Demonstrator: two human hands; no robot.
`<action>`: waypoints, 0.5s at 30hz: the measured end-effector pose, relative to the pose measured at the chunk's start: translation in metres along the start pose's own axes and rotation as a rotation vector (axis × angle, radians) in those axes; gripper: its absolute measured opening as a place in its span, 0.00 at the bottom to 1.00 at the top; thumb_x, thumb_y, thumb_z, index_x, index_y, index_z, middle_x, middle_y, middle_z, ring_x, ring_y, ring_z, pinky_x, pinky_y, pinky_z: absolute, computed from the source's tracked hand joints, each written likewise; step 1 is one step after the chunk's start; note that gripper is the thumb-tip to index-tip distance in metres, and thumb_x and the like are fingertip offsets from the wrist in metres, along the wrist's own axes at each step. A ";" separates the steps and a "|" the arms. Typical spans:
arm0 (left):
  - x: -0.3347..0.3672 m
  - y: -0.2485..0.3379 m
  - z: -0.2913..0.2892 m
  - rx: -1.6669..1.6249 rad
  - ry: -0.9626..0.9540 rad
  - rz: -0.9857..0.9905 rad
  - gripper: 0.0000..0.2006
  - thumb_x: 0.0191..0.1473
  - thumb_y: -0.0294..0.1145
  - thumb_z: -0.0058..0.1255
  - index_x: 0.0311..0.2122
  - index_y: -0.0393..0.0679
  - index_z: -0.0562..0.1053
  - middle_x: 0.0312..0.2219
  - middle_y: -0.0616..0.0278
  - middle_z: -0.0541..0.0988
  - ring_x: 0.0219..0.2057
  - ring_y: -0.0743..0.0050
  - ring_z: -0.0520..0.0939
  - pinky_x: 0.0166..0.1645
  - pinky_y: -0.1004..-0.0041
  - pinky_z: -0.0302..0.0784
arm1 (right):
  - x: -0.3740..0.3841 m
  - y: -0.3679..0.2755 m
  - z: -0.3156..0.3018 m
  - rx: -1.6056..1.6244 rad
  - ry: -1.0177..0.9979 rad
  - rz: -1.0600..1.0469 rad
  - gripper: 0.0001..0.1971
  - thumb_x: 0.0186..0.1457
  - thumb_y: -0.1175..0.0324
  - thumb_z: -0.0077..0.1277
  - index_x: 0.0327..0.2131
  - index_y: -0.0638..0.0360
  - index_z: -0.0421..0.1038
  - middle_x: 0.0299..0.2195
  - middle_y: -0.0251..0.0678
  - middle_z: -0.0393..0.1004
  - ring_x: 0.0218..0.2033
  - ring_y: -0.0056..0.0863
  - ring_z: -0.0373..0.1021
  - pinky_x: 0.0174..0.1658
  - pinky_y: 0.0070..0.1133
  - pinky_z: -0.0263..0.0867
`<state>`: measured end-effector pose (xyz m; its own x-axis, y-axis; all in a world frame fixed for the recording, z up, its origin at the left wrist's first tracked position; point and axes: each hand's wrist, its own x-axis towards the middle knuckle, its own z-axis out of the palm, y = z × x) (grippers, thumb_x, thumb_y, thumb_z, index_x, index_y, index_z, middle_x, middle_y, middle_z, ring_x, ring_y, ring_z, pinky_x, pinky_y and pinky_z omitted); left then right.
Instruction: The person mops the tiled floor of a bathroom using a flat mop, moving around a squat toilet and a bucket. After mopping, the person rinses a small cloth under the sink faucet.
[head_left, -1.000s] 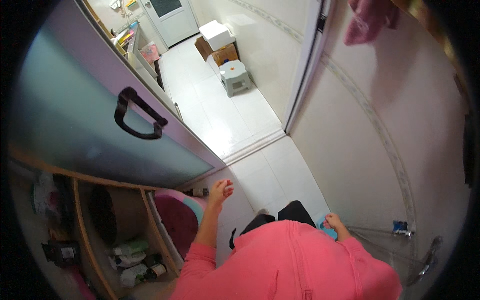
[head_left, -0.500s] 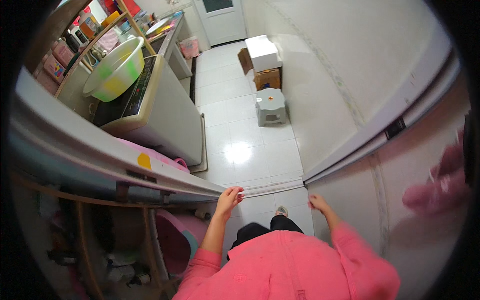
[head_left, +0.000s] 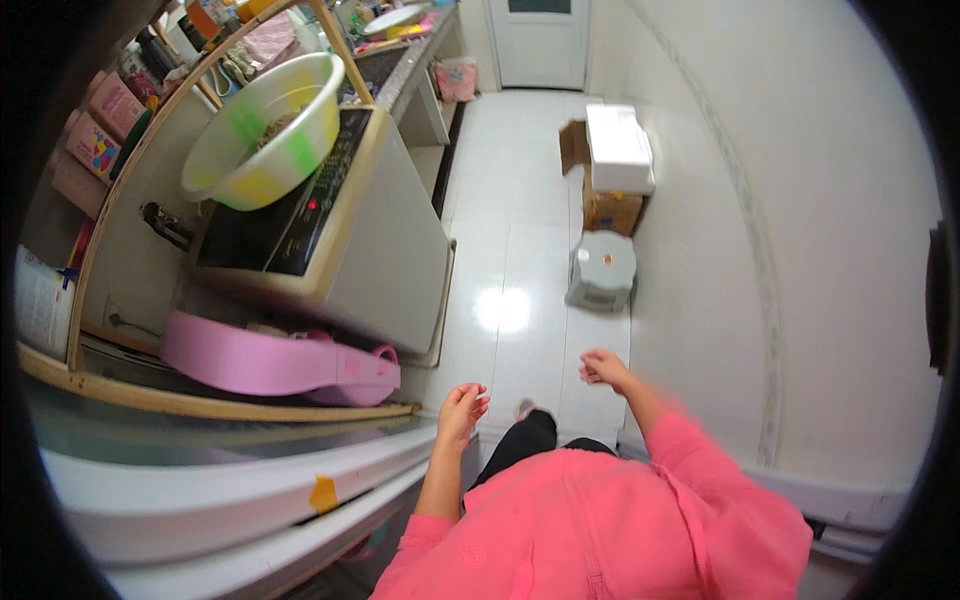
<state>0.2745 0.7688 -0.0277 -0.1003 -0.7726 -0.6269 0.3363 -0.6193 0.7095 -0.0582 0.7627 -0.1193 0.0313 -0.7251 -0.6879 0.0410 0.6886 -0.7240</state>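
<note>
My left hand (head_left: pixel 462 415) hangs in the air in front of me, fingers loosely bent and a little apart, with nothing visible in it. Nearest to it is a pink plastic tub (head_left: pixel 265 358) lying beside the washing machine (head_left: pixel 345 225). My right hand (head_left: pixel 604 368) is raised over the tiled floor, its fingers loosely curled and slightly blurred, also holding nothing that I can see. Beyond it stands a grey plastic stool (head_left: pixel 602 270). A yellow-and-green basin (head_left: pixel 268 135) with something inside rests tilted on top of the washing machine.
A white box (head_left: pixel 617 148) sits on a cardboard box (head_left: pixel 612 210) against the right wall. A cluttered counter (head_left: pixel 425 60) runs along the left, with a pink bag (head_left: pixel 457 80) below. The white door (head_left: pixel 540 45) closes the far end. A door frame (head_left: pixel 220 500) passes beside me.
I have moved forward through the doorway, so the stool, boxes and washing machine are closer. My right hand has swung forward and inward. Both hands still hold nothing visible.
</note>
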 end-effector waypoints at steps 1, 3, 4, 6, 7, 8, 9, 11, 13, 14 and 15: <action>0.013 0.014 0.012 -0.007 0.016 0.005 0.09 0.54 0.34 0.47 0.38 0.42 0.68 0.35 0.63 0.75 0.34 0.76 0.76 0.37 0.78 0.73 | 0.004 -0.008 -0.016 -0.012 0.039 0.028 0.13 0.56 0.62 0.44 0.41 0.57 0.66 0.31 0.36 0.72 0.29 0.25 0.71 0.33 0.22 0.69; 0.038 0.037 0.030 -0.027 0.005 0.030 0.09 0.55 0.34 0.47 0.38 0.42 0.68 0.35 0.63 0.75 0.34 0.76 0.76 0.37 0.78 0.73 | 0.008 -0.022 -0.045 -0.024 0.121 0.074 0.12 0.55 0.62 0.44 0.40 0.57 0.66 0.31 0.36 0.72 0.29 0.25 0.71 0.32 0.22 0.70; 0.052 0.047 0.037 -0.031 0.002 0.037 0.09 0.55 0.34 0.46 0.38 0.42 0.68 0.35 0.63 0.75 0.34 0.76 0.76 0.37 0.78 0.73 | 0.013 -0.028 -0.061 -0.022 0.168 0.086 0.12 0.55 0.62 0.44 0.40 0.57 0.66 0.30 0.36 0.72 0.29 0.25 0.71 0.32 0.22 0.70; 0.078 0.066 0.046 -0.046 -0.005 0.020 0.09 0.55 0.34 0.46 0.38 0.42 0.68 0.35 0.63 0.75 0.34 0.76 0.76 0.37 0.78 0.73 | 0.027 -0.042 -0.088 0.010 0.240 0.129 0.12 0.55 0.62 0.44 0.40 0.56 0.65 0.30 0.36 0.72 0.29 0.25 0.71 0.32 0.22 0.70; 0.093 0.075 0.052 -0.044 -0.014 0.021 0.09 0.55 0.34 0.45 0.38 0.42 0.68 0.35 0.63 0.75 0.34 0.76 0.77 0.37 0.78 0.73 | 0.037 -0.047 -0.101 0.030 0.245 0.141 0.12 0.54 0.62 0.44 0.39 0.56 0.65 0.30 0.36 0.72 0.29 0.26 0.71 0.32 0.23 0.70; 0.108 0.086 0.056 -0.046 0.011 0.015 0.09 0.55 0.34 0.45 0.38 0.42 0.68 0.36 0.63 0.75 0.34 0.76 0.77 0.38 0.78 0.73 | 0.049 -0.054 -0.112 0.043 0.253 0.161 0.11 0.54 0.62 0.44 0.39 0.56 0.65 0.29 0.36 0.72 0.29 0.26 0.71 0.32 0.23 0.70; 0.125 0.097 0.061 -0.045 0.034 0.014 0.09 0.55 0.34 0.45 0.38 0.42 0.68 0.36 0.63 0.75 0.34 0.76 0.77 0.38 0.78 0.73 | 0.063 -0.063 -0.117 0.057 0.264 0.175 0.11 0.54 0.62 0.44 0.39 0.56 0.65 0.29 0.36 0.72 0.28 0.26 0.71 0.31 0.23 0.70; 0.163 0.121 0.073 -0.061 0.054 0.034 0.09 0.55 0.34 0.45 0.39 0.42 0.68 0.36 0.63 0.75 0.34 0.76 0.77 0.38 0.78 0.73 | 0.092 -0.089 -0.131 0.081 0.288 0.214 0.10 0.54 0.63 0.43 0.38 0.57 0.66 0.29 0.36 0.72 0.28 0.26 0.71 0.30 0.22 0.70; 0.205 0.146 0.081 -0.093 0.053 0.076 0.09 0.55 0.34 0.45 0.39 0.42 0.68 0.36 0.63 0.75 0.34 0.77 0.77 0.38 0.78 0.73 | 0.139 -0.125 -0.137 0.087 0.262 0.200 0.10 0.54 0.64 0.44 0.37 0.57 0.66 0.29 0.36 0.72 0.27 0.26 0.71 0.29 0.22 0.70; 0.225 0.162 0.093 -0.091 0.078 0.083 0.09 0.55 0.35 0.45 0.39 0.42 0.68 0.36 0.63 0.75 0.34 0.77 0.76 0.38 0.78 0.73 | 0.168 -0.151 -0.139 0.092 0.246 0.181 0.10 0.54 0.64 0.44 0.37 0.57 0.66 0.29 0.36 0.72 0.26 0.26 0.71 0.29 0.22 0.70; 0.240 0.179 0.101 -0.084 0.109 0.083 0.09 0.55 0.35 0.45 0.39 0.42 0.68 0.36 0.63 0.75 0.34 0.77 0.76 0.39 0.78 0.73 | 0.195 -0.175 -0.138 0.075 0.226 0.177 0.09 0.54 0.65 0.45 0.37 0.57 0.66 0.29 0.36 0.72 0.26 0.26 0.71 0.28 0.21 0.70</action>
<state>0.2162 0.4580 -0.0188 0.0314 -0.7982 -0.6016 0.4168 -0.5366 0.7337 -0.1966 0.5020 -0.1338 -0.1784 -0.5681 -0.8034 0.1288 0.7960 -0.5914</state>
